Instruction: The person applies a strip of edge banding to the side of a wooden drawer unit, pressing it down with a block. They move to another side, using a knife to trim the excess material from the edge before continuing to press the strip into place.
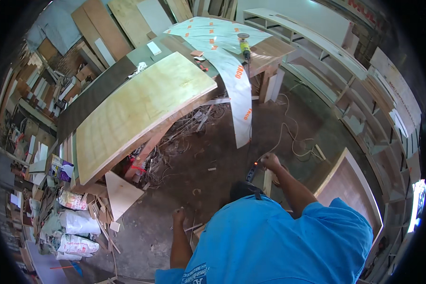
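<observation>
Two hands: both low over the floor.
Right hand [270,161]: curled shut, fingers touching the power strip [252,172].
Strip: on the floor, long axis running toward the person.
Left hand [178,217]: fisted, empty, farther off.

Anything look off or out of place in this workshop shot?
Yes. A pile of offcuts and shavings litters the floor under the plywood workbench, a white cable lies in loose loops across the walkway, and a printed sheet droops off the bench edge.

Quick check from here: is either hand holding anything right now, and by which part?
The right hand is down at the power strip on the floor, touching its far end; a grip cannot be told. The left hand looks closed, with nothing visible in it.
</observation>
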Demonstrator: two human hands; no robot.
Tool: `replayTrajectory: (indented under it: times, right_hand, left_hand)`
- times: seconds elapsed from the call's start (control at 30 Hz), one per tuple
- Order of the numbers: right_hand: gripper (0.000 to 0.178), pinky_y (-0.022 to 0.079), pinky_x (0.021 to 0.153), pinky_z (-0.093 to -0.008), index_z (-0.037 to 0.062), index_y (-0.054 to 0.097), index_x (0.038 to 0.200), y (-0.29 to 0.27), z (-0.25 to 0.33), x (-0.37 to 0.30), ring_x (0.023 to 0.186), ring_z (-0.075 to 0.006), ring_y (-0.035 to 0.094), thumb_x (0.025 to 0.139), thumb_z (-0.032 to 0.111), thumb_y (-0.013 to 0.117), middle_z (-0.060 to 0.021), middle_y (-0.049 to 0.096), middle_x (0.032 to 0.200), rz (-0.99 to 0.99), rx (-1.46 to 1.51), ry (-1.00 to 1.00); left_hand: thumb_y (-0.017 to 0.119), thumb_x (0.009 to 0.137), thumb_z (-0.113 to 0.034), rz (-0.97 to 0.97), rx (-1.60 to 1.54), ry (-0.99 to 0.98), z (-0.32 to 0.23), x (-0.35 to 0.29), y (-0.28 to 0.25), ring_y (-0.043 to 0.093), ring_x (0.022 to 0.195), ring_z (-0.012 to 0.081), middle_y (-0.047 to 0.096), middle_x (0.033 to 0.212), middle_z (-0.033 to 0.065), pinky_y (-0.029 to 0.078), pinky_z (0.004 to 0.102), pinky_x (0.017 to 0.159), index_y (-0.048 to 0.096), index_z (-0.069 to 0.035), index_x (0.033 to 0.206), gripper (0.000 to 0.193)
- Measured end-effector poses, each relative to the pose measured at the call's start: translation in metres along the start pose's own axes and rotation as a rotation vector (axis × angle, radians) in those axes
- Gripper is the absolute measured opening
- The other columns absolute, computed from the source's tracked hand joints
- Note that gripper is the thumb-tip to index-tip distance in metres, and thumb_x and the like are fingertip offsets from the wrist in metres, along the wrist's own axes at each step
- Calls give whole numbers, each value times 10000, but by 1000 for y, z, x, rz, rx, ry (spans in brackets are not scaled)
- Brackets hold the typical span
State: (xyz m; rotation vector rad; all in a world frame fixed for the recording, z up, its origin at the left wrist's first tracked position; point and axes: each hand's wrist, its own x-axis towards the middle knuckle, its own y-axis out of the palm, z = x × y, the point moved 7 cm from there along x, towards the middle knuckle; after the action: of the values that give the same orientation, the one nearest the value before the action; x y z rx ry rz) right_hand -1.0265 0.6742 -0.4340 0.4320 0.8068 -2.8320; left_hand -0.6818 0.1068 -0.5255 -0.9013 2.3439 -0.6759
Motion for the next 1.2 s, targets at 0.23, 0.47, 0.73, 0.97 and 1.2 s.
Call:
replayTrajectory:
  times: [0.23, 0.47, 0.73, 0.97, 1.2]
  right_hand:
    - [149, 518, 513, -307, 3, 676, 897, 1, 211, 186, 554, -147, 617, 897, 151, 693, -59, 642, 677, -54, 205, -89]
    - [146, 500, 515, -286, -7, 685, 963, 28, 362, 402, 583, -136, 610, 914, 121, 635, -59, 650, 708, -26, 307, -280]
    - [280, 516, 622, -407, 63, 718, 981, 108, 407, 661, 680, -230, 618, 832, 299, 730, -92, 638, 744, -157, -677, -1070]
    - [464, 454, 453, -359, 43, 709, 709, 147, 394, 755, 524, -131, 555, 892, 468, 730, -50, 587, 586, 269, -238, -289]
    - [370, 495, 553, -424, 51, 708, 803, 188, 449, 653, 631, -225, 624, 899, 408, 689, -89, 645, 708, 90, -612, -613]
  left_hand:
    - [659, 914, -398, 315, 239, -118, -6, 10, 48, 667, 666, 319, 715, 702, 115, 491, 472, 644, 727, 1, 768, 430]
    - [636, 925, -429, 468, 283, -301, -33, 21, 102, 679, 741, 325, 719, 790, 138, 510, 459, 706, 732, -25, 873, 418]
    - [611, 938, -464, 127, 150, -386, -90, 28, 83, 692, 827, 333, 723, 891, 164, 532, 444, 777, 736, -55, 994, 432]
    - [589, 950, -494, -228, 424, -423, -131, -49, 95, 704, 903, 339, 727, 979, 187, 551, 431, 839, 741, -81, 1099, 466]
    - [553, 948, -480, -507, -407, -1065, -132, -187, 174, 674, 1026, 465, 703, 1081, 275, 515, 520, 931, 746, -25, 1027, 501]
